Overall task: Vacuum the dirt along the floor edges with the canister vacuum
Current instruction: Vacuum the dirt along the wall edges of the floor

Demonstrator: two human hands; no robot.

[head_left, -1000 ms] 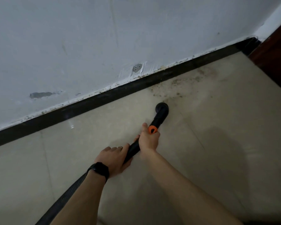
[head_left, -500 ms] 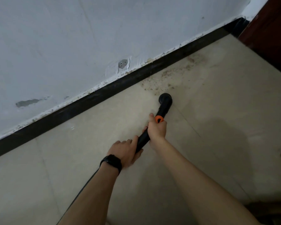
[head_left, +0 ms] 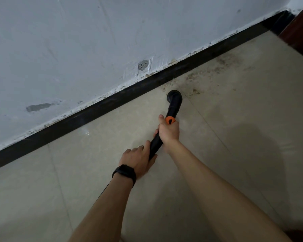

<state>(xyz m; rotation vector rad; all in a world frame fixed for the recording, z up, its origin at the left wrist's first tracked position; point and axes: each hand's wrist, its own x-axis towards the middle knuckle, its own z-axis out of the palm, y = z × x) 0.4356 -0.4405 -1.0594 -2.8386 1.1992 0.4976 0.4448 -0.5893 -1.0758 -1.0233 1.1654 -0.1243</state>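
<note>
A black vacuum wand with an orange button points at the floor, its round nozzle resting just short of the black skirting. My right hand grips the wand right below the orange button. My left hand, with a black watch on the wrist, holds the wand lower down, fingers curled round it. Brown dirt is scattered on the beige tiles beside and beyond the nozzle, along the skirting toward the right. The hose and the canister are hidden behind my arms.
A grey-white wall with chipped paint and a patched hole rises above the skirting. A dark red-brown panel stands at the right corner. Beige floor tiles stretch toward me.
The nozzle has moved closer to the skirting and into the edge of the dirt patch. Both hands keep their hold on the wand. The view has shifted right along the wall.
</note>
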